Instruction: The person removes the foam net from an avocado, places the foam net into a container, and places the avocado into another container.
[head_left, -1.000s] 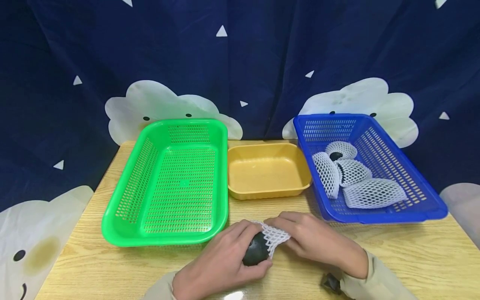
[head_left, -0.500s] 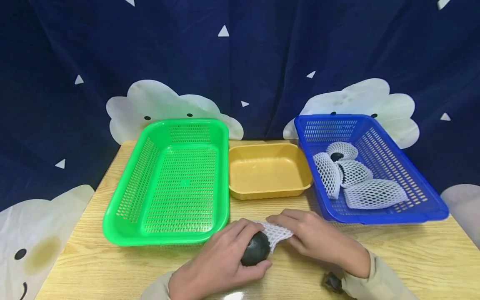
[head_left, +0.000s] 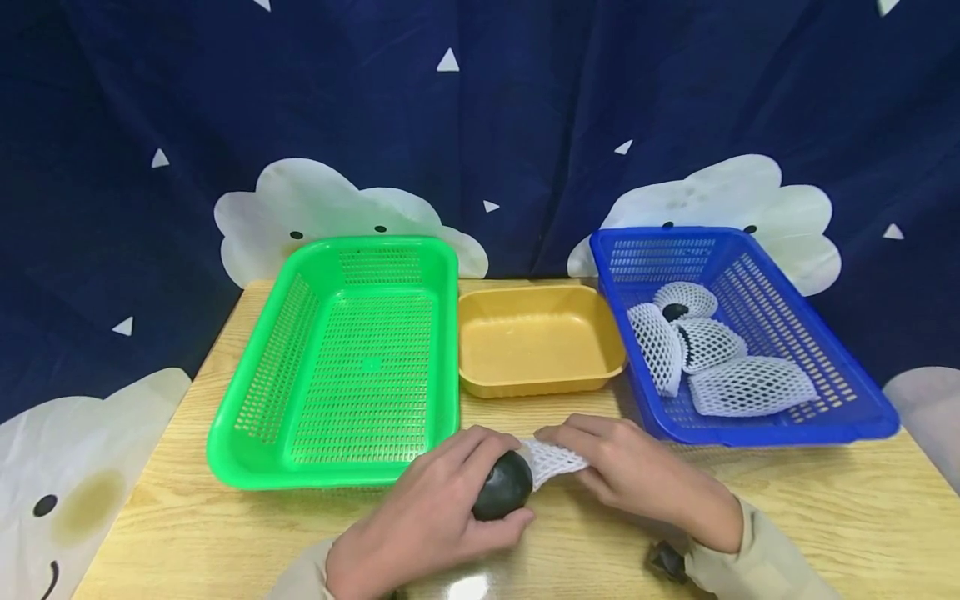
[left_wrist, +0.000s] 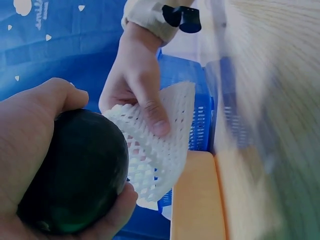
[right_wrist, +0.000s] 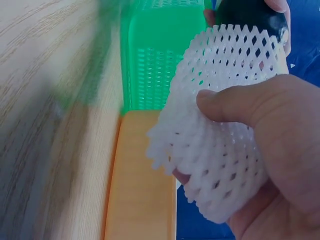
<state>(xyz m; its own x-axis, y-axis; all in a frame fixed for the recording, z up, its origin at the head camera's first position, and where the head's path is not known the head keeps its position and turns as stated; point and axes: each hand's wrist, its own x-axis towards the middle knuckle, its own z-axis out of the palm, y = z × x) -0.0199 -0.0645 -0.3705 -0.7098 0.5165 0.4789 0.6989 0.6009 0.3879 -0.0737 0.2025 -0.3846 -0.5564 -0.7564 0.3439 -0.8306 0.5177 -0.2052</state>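
Note:
In the head view my left hand (head_left: pixel 442 504) grips a dark, smooth avocado (head_left: pixel 502 486), fingers over its far side and thumb at its near side. Seen from the left wrist, the avocado (left_wrist: pixel 75 172) shows dark green and stands bare. My right hand (head_left: pixel 633 467) pinches a white foam fruit net (head_left: pixel 555 461) just to the right of it. In the right wrist view the thumb lies across the foam net (right_wrist: pixel 210 145), whose toothed edge faces the avocado. The net no longer encloses the fruit; whether they still touch I cannot tell.
A green basket (head_left: pixel 445 375) stands on the left of the wooden table (head_left: pixel 180 517), a yellow tray (head_left: pixel 540 390) behind the hands. At the right, a blue basket (head_left: pixel 787 435) holds several net-wrapped fruits (head_left: pixel 753 386). A patterned dark blue curtain (head_left: pixel 525 125) hangs behind.
The foam net has come off the avocado toward the right. My left hand has shifted slightly left with the fruit, and the right hand slightly up and away with the net.

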